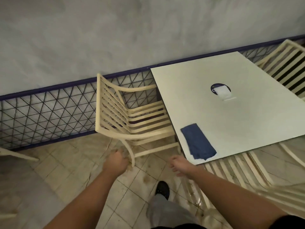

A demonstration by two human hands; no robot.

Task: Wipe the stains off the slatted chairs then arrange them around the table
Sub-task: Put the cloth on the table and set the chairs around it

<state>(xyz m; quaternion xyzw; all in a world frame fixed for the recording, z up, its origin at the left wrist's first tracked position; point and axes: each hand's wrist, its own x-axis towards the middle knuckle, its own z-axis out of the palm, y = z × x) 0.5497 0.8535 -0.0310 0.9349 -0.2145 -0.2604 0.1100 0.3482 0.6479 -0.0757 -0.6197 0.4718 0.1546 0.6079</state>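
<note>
Where the mesh fence (49, 109) runs along the foot of the wall, a pale chair part (16, 155) juts in at the far left edge. Left hand (117, 161): low over the tiled floor (66, 162), fingers loosely curled, nothing in its grasp. It lies just beside the curved front leg of the slatted chair (132, 116), and blur hides whether it touches. That chair stands close to the fence, its back to the left and its seat tucked partly under the left edge of the worktop (247, 121). Right hand (179, 164): fingers relaxed and slightly spread, holding nothing, near the worktop's near-left corner. Below it, a dark shoe (162, 190) rests on the tiles. On the worktop, a folded blue cloth (198, 142) lies by the near-left corner. A white paper holder (223, 92) stands near the centre, beside a dark round mark. A second slatted chair (231, 172) sits at the near side, its seat partly under the worktop. A third chair (287, 66) stands at the far right side.
</note>
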